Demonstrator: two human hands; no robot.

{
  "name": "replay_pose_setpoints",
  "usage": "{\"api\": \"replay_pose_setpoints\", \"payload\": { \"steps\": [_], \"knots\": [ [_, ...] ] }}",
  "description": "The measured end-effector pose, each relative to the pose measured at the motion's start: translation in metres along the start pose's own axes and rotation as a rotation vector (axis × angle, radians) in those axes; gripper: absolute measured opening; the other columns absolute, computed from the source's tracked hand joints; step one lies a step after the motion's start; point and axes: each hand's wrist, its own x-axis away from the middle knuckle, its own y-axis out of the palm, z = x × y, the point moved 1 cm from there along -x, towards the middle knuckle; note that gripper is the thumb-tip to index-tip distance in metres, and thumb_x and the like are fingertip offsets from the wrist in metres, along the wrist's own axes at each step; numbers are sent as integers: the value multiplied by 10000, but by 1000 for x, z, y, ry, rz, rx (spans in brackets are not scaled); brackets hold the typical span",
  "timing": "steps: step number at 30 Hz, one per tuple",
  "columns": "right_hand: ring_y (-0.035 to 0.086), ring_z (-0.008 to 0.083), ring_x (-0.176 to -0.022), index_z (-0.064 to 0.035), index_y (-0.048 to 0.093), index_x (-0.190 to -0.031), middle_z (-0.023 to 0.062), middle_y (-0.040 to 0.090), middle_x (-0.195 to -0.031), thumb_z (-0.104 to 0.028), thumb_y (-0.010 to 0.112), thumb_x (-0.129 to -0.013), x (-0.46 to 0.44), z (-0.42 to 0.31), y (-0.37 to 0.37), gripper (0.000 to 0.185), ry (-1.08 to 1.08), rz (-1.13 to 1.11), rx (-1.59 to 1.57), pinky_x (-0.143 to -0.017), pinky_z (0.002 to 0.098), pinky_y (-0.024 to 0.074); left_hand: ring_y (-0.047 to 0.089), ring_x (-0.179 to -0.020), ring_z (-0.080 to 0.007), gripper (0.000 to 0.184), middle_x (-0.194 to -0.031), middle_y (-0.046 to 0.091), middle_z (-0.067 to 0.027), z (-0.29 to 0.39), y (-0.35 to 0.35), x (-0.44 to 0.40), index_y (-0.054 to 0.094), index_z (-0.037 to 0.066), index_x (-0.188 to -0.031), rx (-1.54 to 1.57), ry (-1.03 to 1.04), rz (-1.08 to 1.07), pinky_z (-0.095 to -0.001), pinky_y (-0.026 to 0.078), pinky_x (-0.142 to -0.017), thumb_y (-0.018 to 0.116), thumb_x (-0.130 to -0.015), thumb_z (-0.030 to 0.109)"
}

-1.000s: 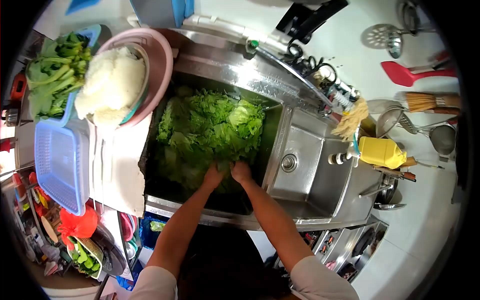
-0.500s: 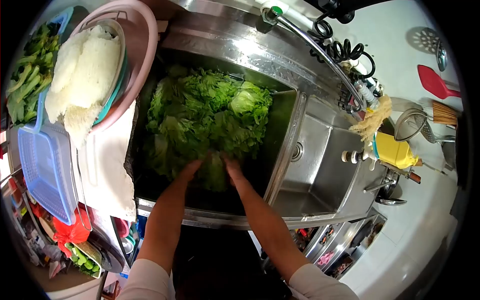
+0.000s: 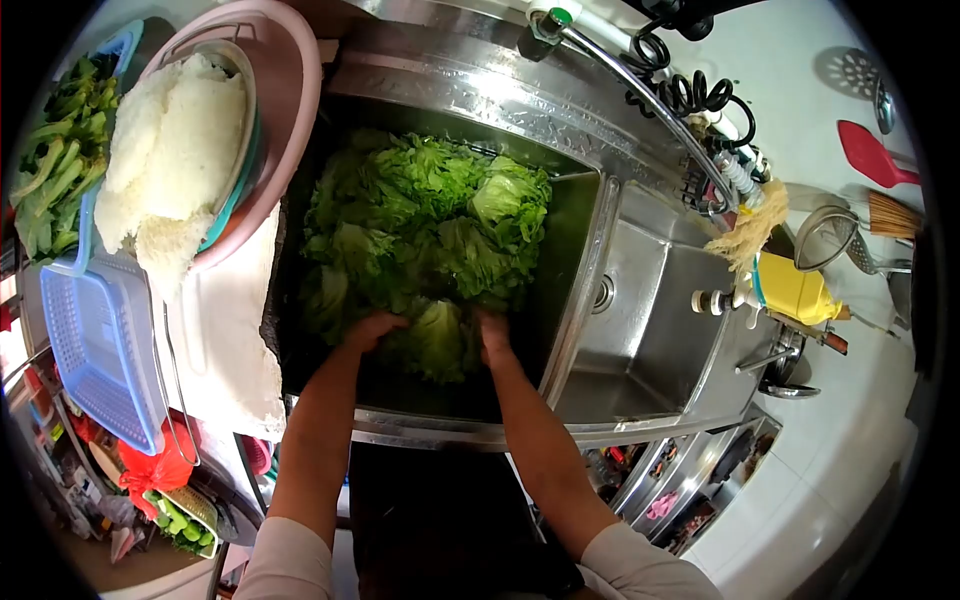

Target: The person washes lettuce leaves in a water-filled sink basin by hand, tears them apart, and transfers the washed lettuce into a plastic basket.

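Note:
Leafy green lettuce (image 3: 410, 200) fills much of the deep, water-filled sink basin (image 3: 562, 290). My left hand (image 3: 374, 329) is at the left of a pale green lettuce clump (image 3: 438, 335), near the front of the basin. On the clump's other side is my right hand (image 3: 491, 332). Both hands are partly in the water among the leaves, and their fingers are mostly hidden. I cannot tell whether either one grips the lettuce.
To the right is a second steel basin (image 3: 640, 300) beneath a spray faucet (image 3: 650, 95). At left stand a pink tub (image 3: 300, 130) with white noodle-like food (image 3: 180, 140), a blue basket (image 3: 100, 350) and leafy greens (image 3: 60, 170). A yellow bottle (image 3: 795, 288) stands right.
My hands have moved farther apart, left hand slightly left and right hand to the right. The pale lettuce clump between them shows more plainly at the surface.

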Motion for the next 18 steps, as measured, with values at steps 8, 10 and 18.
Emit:
{"api": "replay_pose_setpoints", "payload": {
  "steps": [8, 10, 18],
  "knots": [
    [620, 271, -955, 24, 563, -1240, 172, 641, -1118, -226, 628, -890, 35, -51, 36, 436, -109, -10, 898, -795, 396, 482, 514, -1202, -289, 597, -1310, 563, -155, 23, 20, -15, 560, 53, -1291, -289, 355, 466, -408, 388, -1008, 719, -814, 376],
    [619, 294, -971, 18, 531, -1291, 185, 638, -1126, -249, 627, -893, 13, -34, 17, 488, -187, 56, 810, -806, 404, 476, 502, -1215, -294, 641, -1321, 557, -152, -1, 4, -30, 548, 56, -1307, -502, 357, 256, -404, 379, -1019, 723, -802, 409],
    [506, 337, -1186, -24, 445, -1399, 183, 512, -1345, -385, 692, -852, 66, -67, 60, 700, -44, 149, 607, -963, 405, 410, 535, -1178, -316, 673, -1286, 588, -155, 73, 2, 40, 571, 42, -1290, -113, 82, 5, -407, 418, -973, 720, -782, 458]
  ]
}}
